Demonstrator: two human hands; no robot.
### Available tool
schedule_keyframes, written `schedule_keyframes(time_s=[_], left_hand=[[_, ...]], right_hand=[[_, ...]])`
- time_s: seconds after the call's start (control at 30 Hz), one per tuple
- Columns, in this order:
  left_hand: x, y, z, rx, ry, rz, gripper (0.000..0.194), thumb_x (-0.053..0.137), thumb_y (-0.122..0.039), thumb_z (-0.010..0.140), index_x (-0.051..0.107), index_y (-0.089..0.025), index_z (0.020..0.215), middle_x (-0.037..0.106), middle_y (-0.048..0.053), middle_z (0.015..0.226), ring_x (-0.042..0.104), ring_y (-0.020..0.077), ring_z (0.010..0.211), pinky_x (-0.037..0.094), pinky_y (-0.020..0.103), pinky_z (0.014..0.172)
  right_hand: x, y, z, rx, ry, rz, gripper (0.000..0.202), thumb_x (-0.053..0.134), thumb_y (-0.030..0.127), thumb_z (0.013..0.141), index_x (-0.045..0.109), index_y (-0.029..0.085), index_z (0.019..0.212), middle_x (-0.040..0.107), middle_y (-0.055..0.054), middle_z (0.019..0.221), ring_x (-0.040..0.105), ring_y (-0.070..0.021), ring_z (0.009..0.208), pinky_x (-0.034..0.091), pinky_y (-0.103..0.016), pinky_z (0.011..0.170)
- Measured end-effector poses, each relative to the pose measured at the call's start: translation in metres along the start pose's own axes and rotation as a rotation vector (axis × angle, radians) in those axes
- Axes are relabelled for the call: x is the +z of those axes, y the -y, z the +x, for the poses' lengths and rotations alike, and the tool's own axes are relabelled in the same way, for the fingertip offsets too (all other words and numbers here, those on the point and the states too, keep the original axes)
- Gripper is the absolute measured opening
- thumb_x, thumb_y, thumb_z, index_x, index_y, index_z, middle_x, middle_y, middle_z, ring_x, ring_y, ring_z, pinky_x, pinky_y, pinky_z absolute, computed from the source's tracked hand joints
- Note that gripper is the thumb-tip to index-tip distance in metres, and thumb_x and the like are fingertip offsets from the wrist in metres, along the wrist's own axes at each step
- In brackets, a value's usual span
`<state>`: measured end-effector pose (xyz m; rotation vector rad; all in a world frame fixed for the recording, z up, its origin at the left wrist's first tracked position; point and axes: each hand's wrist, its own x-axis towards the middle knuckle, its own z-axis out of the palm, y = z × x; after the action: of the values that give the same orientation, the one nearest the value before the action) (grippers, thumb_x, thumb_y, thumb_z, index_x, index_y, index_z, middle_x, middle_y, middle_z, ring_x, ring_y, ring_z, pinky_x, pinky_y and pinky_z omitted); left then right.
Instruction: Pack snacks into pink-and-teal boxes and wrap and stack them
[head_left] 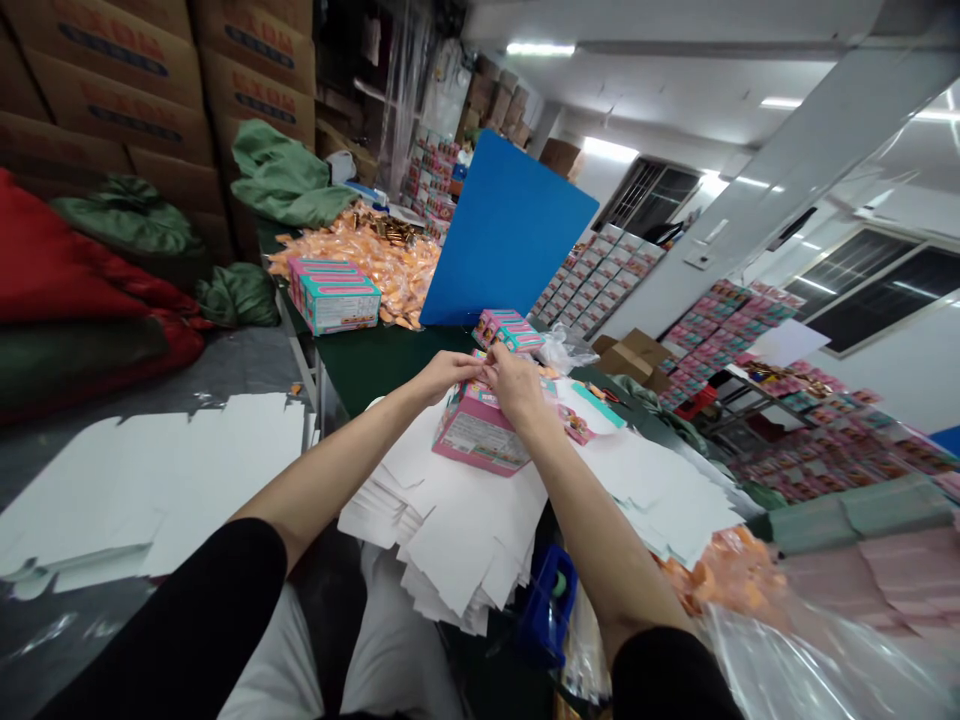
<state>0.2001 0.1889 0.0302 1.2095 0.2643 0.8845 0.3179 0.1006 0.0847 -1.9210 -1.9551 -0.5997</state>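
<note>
A pink printed carton box stands on a stack of flat white cardboard sheets before me. At its top far edge my left hand and my right hand meet, fingers bent and pressed together on the carton. Exactly what part the fingertips pinch is hidden by the hands. Just beyond them sits another pink and teal carton. Right of my right hand lie a flat printed carton piece and more white sheets.
A blue tape dispenser is near my right forearm. An upright blue board rises behind the cartons. To its left are a teal and pink carton and a heap of orange wrapped pieces. White sheets lie at left.
</note>
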Motion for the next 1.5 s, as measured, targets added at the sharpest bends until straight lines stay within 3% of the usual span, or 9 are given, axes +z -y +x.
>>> schedule_keyframes(time_s=[0.23,0.43,0.63,0.7,0.87,1.03,1.2,1.37,1.5], left_hand=[[0.002,0.007,0.002,0.080,-0.088,0.170,0.029,0.081,-0.035,0.057,0.079,-0.014,0.077,0.075,0.004,0.074,0.067,0.0192,0.070,0.051,0.030,0.071],[0.007,0.009,-0.002,0.088,-0.150,0.166,0.031,0.082,-0.037,0.055,0.078,-0.013,0.075,0.074,0.004,0.070,0.066,0.0183,0.066,0.050,0.030,0.069],[0.010,0.005,-0.007,0.023,-0.109,0.030,0.037,0.086,-0.042,0.054,0.076,-0.012,0.072,0.074,0.009,0.072,0.068,0.0206,0.071,0.052,0.034,0.076],[0.010,0.002,-0.007,-0.008,-0.102,0.016,0.035,0.085,-0.042,0.057,0.075,-0.011,0.071,0.074,0.010,0.071,0.067,0.0198,0.069,0.052,0.034,0.074],[0.015,-0.003,-0.006,-0.020,-0.160,-0.004,0.027,0.083,-0.036,0.058,0.072,-0.013,0.064,0.071,0.008,0.065,0.064,0.0177,0.065,0.051,0.030,0.068],[0.018,-0.005,-0.009,-0.011,-0.190,-0.029,0.029,0.083,-0.040,0.058,0.071,-0.013,0.061,0.071,0.008,0.065,0.064,0.0177,0.068,0.049,0.028,0.068],[0.015,-0.004,-0.008,-0.039,-0.155,-0.063,0.035,0.085,-0.041,0.052,0.076,-0.012,0.070,0.074,0.010,0.071,0.067,0.0215,0.073,0.051,0.032,0.071],[0.015,-0.002,-0.006,-0.042,-0.164,-0.044,0.032,0.087,-0.033,0.048,0.075,-0.012,0.069,0.073,0.009,0.068,0.067,0.0216,0.072,0.052,0.035,0.075],[0.017,-0.004,-0.009,-0.030,-0.136,-0.063,0.030,0.086,-0.035,0.051,0.075,-0.012,0.068,0.073,0.008,0.068,0.067,0.0202,0.071,0.052,0.032,0.072]], right_hand=[[0.005,0.004,0.001,0.054,-0.001,-0.012,0.015,0.048,0.018,0.090,0.061,0.018,0.097,0.069,-0.007,0.079,0.060,-0.0209,0.071,0.027,-0.028,0.060],[0.016,0.000,-0.001,0.049,-0.103,0.141,0.014,0.045,0.015,0.085,0.056,0.019,0.091,0.066,-0.006,0.082,0.059,-0.0199,0.074,0.033,-0.027,0.063],[0.015,-0.014,-0.002,0.198,-0.362,0.354,0.007,0.047,0.019,0.084,0.050,0.020,0.090,0.065,-0.005,0.082,0.059,-0.0190,0.073,0.043,-0.029,0.070],[0.010,-0.015,-0.004,0.173,-0.410,0.390,0.008,0.048,0.023,0.086,0.051,0.020,0.094,0.066,-0.007,0.087,0.061,-0.0190,0.075,0.045,-0.030,0.072],[0.004,-0.007,-0.013,-0.022,-0.239,0.271,0.009,0.051,0.025,0.090,0.055,0.021,0.098,0.069,-0.008,0.089,0.065,-0.0221,0.083,0.045,-0.030,0.073],[0.008,-0.001,-0.012,0.017,-0.124,0.095,0.011,0.049,0.022,0.092,0.058,0.020,0.100,0.068,-0.007,0.083,0.065,-0.0231,0.078,0.041,-0.029,0.066],[0.009,-0.001,-0.010,-0.041,-0.146,0.011,0.016,0.045,0.018,0.095,0.060,0.017,0.101,0.067,-0.010,0.089,0.063,-0.0230,0.083,0.040,-0.029,0.069],[0.011,-0.001,-0.008,-0.108,-0.113,-0.051,0.020,0.042,0.015,0.095,0.061,0.016,0.101,0.064,-0.008,0.081,0.060,-0.0214,0.077,0.038,-0.029,0.067],[0.008,0.000,-0.009,-0.108,-0.189,-0.089,0.021,0.042,0.018,0.097,0.062,0.017,0.101,0.064,-0.011,0.094,0.059,-0.0218,0.083,0.040,-0.030,0.071]])
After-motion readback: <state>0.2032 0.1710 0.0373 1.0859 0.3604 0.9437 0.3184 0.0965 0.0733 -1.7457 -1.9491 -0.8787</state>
